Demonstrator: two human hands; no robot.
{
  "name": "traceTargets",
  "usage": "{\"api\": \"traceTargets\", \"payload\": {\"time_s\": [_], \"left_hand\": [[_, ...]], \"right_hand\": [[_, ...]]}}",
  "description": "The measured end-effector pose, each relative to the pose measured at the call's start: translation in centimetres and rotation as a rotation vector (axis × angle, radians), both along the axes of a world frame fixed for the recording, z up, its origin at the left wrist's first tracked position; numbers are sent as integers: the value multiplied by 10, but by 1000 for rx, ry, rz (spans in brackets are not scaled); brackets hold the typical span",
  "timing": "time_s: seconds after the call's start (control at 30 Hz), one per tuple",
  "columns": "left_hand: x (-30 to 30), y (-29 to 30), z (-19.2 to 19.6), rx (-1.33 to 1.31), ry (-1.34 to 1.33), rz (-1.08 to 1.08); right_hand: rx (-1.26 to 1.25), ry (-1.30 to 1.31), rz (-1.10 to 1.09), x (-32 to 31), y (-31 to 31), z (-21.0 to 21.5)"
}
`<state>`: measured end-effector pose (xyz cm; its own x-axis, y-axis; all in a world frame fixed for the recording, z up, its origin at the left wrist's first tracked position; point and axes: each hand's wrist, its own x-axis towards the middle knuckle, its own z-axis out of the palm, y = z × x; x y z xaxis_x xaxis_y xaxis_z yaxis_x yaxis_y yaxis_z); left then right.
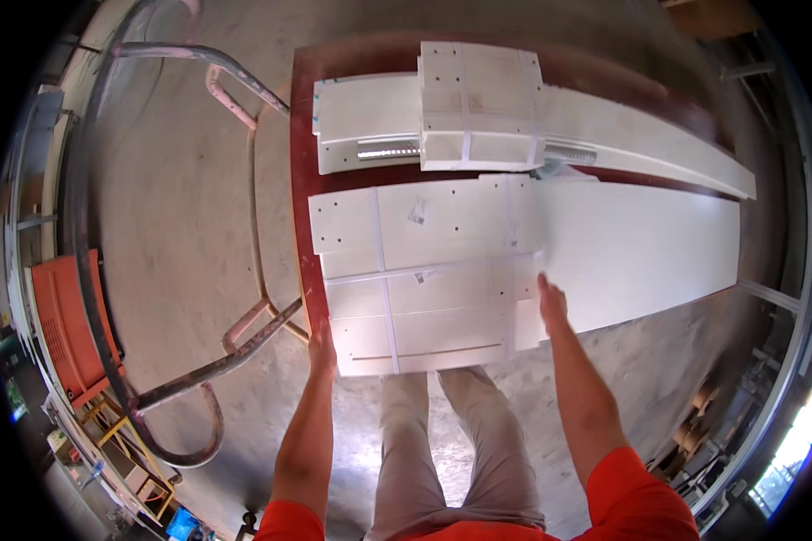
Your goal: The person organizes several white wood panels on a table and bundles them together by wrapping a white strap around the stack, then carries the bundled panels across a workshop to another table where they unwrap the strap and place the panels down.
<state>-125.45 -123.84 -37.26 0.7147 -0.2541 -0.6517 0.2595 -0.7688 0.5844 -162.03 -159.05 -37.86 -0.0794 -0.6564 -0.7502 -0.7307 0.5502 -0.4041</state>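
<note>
A bundle of white panels (442, 298), bound with pale plastic straps, lies flat in front of me, its near edge by my legs. Along its near part runs a narrow slot, and small dark holes dot several panels. My left hand (323, 347) grips the bundle's near left edge, its fingers partly hidden against the side. At the right edge my right hand (551, 299) holds the bundle with the thumb up; its other fingers hardly show. Under the bundle's right side extends a long plain white board (645, 248).
A dark red tabletop (303, 207) carries everything. Farther back, a smaller strapped stack (480, 104) sits across long white panels (641, 131). Left of the table stands a bent metal tube frame (221, 365), with an orange-red panel (70, 325) beyond it.
</note>
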Motion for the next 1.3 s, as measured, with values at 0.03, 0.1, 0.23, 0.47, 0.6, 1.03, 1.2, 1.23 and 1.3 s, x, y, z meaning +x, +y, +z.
{"api": "traceTargets", "payload": {"time_s": [0.03,0.1,0.23,0.47,0.6,1.03,1.2,1.23,1.3], "left_hand": [[-15,27,-4,28,-78,9],[-41,73,17,360,13,-130],[-155,185,91,297,46,-366],[-340,321,272,550,424,-324],[-428,361,196,434,313,33],[-314,562,513,-572,-607,1461],[-284,649,760,-796,-1567,584],[-272,659,779,-916,-1788,407],[-246,683,796,-1028,-2014,178]], "right_hand": [[18,113,217,-12,14,4],[-252,243,349,-39,80,10],[162,83,547,-58,171,76],[-157,-267,1904,-19,203,109],[81,16,1648,61,119,149],[-148,-335,2177,267,523,249],[147,-421,2168,283,607,237],[350,-392,2002,303,647,244],[226,-472,1855,356,694,221]]}}
